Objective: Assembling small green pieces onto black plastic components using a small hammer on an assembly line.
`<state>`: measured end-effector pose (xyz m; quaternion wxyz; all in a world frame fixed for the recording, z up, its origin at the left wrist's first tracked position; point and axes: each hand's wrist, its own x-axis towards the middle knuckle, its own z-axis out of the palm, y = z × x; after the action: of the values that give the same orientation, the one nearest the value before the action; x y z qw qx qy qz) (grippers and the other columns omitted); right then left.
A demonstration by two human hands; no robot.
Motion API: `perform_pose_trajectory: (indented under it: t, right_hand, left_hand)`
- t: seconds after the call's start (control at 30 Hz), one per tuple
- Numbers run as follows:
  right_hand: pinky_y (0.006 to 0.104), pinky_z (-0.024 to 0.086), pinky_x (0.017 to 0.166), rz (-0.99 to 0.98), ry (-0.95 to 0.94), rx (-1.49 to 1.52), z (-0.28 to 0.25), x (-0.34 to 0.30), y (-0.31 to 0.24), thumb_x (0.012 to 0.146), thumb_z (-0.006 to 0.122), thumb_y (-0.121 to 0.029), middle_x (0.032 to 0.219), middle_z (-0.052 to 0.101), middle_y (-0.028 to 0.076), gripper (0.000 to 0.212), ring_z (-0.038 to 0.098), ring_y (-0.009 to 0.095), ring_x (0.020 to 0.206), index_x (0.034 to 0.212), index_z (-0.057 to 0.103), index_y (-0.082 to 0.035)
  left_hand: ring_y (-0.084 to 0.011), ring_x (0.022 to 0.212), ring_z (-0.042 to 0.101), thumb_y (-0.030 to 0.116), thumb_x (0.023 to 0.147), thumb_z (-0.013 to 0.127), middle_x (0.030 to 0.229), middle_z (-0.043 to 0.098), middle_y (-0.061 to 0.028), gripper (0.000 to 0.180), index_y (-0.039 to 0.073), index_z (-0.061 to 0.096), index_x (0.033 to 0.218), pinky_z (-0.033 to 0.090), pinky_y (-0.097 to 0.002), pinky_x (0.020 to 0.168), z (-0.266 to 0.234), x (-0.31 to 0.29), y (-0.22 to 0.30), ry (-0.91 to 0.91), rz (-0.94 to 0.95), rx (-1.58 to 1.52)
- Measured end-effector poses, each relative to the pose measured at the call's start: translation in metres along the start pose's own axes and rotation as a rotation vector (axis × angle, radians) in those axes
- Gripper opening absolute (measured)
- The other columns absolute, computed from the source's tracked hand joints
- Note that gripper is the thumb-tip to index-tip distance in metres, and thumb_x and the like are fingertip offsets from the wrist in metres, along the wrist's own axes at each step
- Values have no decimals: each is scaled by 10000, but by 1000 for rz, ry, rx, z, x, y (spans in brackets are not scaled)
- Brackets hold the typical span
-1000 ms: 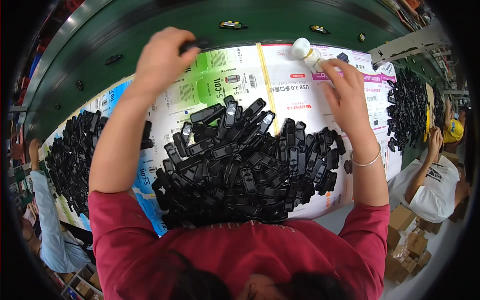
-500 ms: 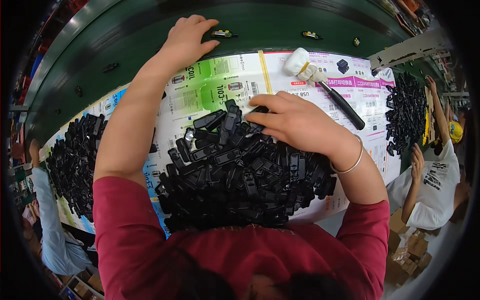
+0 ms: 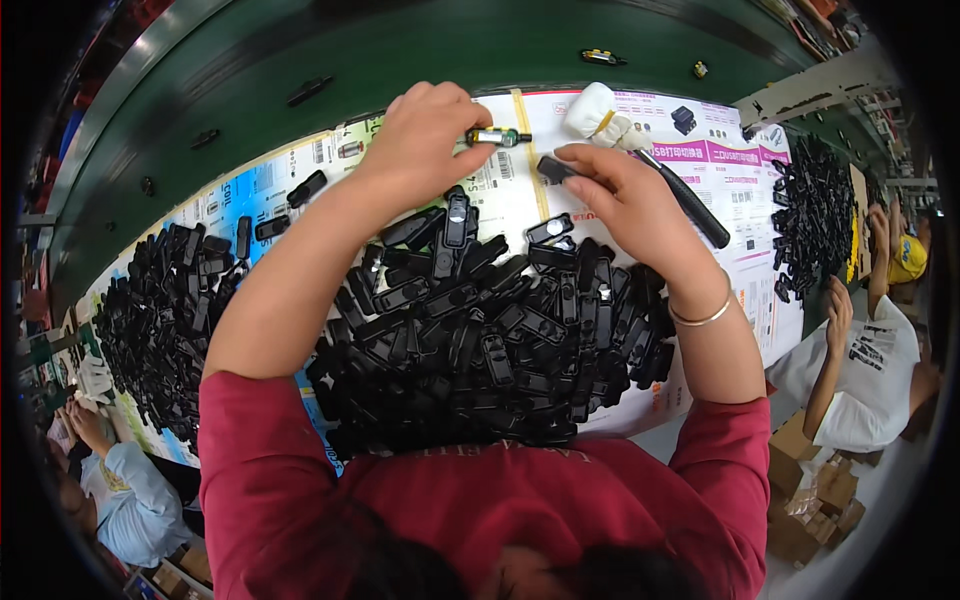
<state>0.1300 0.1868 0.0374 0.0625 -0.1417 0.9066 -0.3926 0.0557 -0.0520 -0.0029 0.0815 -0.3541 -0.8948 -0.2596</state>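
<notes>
My left fingers (image 3: 470,157) pinch a likely fragile circuit stick (image 3: 495,137) by its end, my right fingers (image 3: 590,155) a light-looking, stiff casing (image 3: 555,168) likewise.

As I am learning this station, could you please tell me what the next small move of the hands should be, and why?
Probably bring the black piece in the right hand toward the silver-bodied component in the left hand: each hand holds one part, and the two parts are near each other but not touching.
</notes>
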Motion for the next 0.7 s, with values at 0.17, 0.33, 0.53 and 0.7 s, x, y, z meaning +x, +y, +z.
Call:
perform_pose_trajectory:
  t: [0.17,0.33,0.53,0.7]
  right_hand:
    - [400,504,807,-252,276,-372,13,-6,24,848,679,-133,988,632,146,256,609,334,928,1071,662,-7]
    - [395,508,806,-191,245,-390,8,-13,21,833,695,-131,1015,626,152,339,604,339,936,1140,623,-7]
    - [377,507,781,80,48,-72,-2,-10,-11,845,684,-120,1004,623,157,421,605,320,912,1246,578,-45]
    - [352,503,779,-392,-13,-332,-8,8,10,831,651,-3,1020,588,119,427,603,264,882,1236,630,-135]
  left_hand:
    - [-257,981,525,205,781,744,1002,585,-56,268,83,672,1008,426,-368,876,0,-5,8,12,-37,-28]
    - [-264,986,520,217,775,750,998,581,-60,274,77,671,997,426,-370,873,0,-9,8,42,-52,-43]
    - [-267,988,518,225,768,759,995,582,-62,266,81,669,973,431,-373,867,2,-12,5,48,-62,-29]
    - [-268,990,517,226,762,767,991,579,-61,272,84,665,971,433,-372,865,5,-12,5,85,-17,-32]
